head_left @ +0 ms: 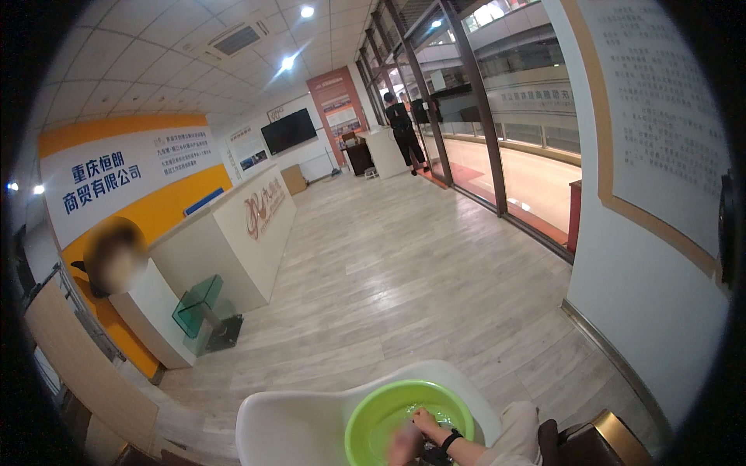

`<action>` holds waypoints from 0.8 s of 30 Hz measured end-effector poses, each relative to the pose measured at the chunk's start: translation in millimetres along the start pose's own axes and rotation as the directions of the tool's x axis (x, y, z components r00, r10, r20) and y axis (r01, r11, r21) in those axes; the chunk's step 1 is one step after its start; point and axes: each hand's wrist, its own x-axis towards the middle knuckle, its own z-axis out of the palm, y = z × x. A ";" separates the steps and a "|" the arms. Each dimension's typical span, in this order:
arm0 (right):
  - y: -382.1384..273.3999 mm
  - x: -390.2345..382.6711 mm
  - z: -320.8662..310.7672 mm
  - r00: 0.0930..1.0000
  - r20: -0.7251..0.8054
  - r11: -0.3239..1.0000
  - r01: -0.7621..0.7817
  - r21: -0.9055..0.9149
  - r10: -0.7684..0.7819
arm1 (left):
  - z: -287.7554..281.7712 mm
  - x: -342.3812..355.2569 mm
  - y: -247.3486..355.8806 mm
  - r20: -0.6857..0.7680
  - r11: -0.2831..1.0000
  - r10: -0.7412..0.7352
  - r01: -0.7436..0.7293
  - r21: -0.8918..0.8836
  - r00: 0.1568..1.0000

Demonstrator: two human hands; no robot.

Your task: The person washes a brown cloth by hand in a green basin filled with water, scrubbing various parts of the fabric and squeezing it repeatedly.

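A light green basin (374, 412) with water in it stands on a white moulded chair (291, 415) at the bottom of the view. My right hand (426, 424) reaches into the basin from the lower right, a black band around its wrist. Its fingers are curled together, and whatever they hold is too small to name. Left of it, low in the basin, is my left hand (402, 446), blurred so that its fingers do not show. Something dark (435, 454) lies beside both hands, partly hidden by the right wrist; its kind is unclear.
A white reception counter (249, 225) stands left of the wooden floor (373, 272), with a glass-sided stand (198, 307) before it. One person (116, 256) is behind the counter; another (402, 128) stands by the glass doors. A white wall (614, 311) rises at right.
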 end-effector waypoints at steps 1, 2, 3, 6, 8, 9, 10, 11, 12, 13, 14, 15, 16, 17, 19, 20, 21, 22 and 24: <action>27.3 14.3 3.3 0.998 -0.007 0.995 0.066 0.075 -0.066 | 19.5 -10.7 15.3 0.021 0.992 0.120 -0.121 0.026 0.993; 55.6 24.2 0.7 0.958 0.286 0.796 -0.156 0.585 -0.022 | 27.9 7.3 -3.3 -0.002 0.984 0.167 -0.166 0.063 0.986; 48.1 11.2 14.4 0.966 0.258 0.831 -0.139 0.538 -0.006 | 12.2 20.6 -25.4 -0.050 0.987 0.155 -0.153 0.040 0.987; -11.8 -43.5 24.3 0.996 0.089 0.974 -0.029 0.225 0.009 | -20.1 61.5 -85.7 -0.140 0.989 0.127 -0.136 -0.055 0.982; -37.8 -62.2 14.4 0.997 0.065 0.988 0.016 0.156 -0.027 | -27.7 83.9 -103.3 -0.160 0.984 0.128 -0.145 -0.102 0.979; -43.8 -67.0 10.7 0.998 0.056 0.991 0.020 0.136 -0.028 | -27.3 85.5 -106.1 -0.171 0.982 0.122 -0.143 -0.121 0.978; -46.9 -67.7 3.0 0.999 0.040 0.994 0.002 0.110 -0.006 | -23.8 85.2 -110.9 -0.170 0.979 0.159 -0.177 -0.099 0.973; -50.4 -66.3 1.2 0.999 0.014 0.995 -0.031 0.095 0.030 | -20.2 82.6 -112.6 -0.172 0.974 0.198 -0.213 -0.072 0.965; -50.5 -68.3 -4.3 0.997 -0.020 0.993 -0.079 0.086 0.081 | -17.5 78.0 -115.4 -0.179 0.968 0.237 -0.248 -0.046 0.955; -50.7 -66.3 -10.1 0.986 -0.064 0.984 -0.149 0.096 0.156 | -14.7 70.5 -115.2 -0.180 0.960 0.271 -0.279 -0.021 0.946; -45.6 -66.0 -17.4 0.967 -0.109 0.968 -0.216 0.123 0.230 | 1.6 36.1 -69.4 -0.088 0.816 0.360 -0.268 0.512 0.929; -41.9 -64.2 -21.6 0.954 -0.139 0.958 -0.242 0.156 0.264 | 13.9 22.3 -58.4 -0.047 0.817 0.236 -0.172 0.550 0.971; -17.1 -51.0 4.1 0.971 -0.124 0.934 -0.158 0.321 0.207 | 7.2 36.4 -61.4 -0.036 0.835 0.172 -0.126 0.536 0.984; -23.2 -60.4 17.1 0.987 -0.089 0.952 -0.104 0.288 0.134 | -5.3 51.8 -71.9 -0.053 0.862 0.090 -0.051 0.504 0.995; -41.8 -85.6 18.3 0.997 -0.081 0.976 0.006 0.217 0.012 | 1.0 43.4 -57.9 -0.023 0.735 0.220 -0.150 0.662 0.975; -52.4 -95.6 13.8 0.997 -0.067 0.981 0.055 0.185 -0.043 | 3.8 30.0 -36.9 -0.003 0.655 0.275 -0.185 0.732 0.962; -58.7 -94.8 6.0 0.998 -0.060 0.995 0.016 0.096 -0.010 | 6.2 17.2 -15.4 0.025 0.564 0.328 -0.217 0.797 0.945; -63.9 -89.1 0.9 0.999 -0.050 1.000 -0.020 0.008 0.020 | 6.3 6.4 0.4 0.053 0.464 0.376 -0.237 0.853 0.925; -33.9 -43.2 -9.1 0.984 -0.173 0.996 0.026 -0.083 -0.040 | 14.6 23.8 -4.7 0.198 0.339 0.468 -0.382 0.860 0.861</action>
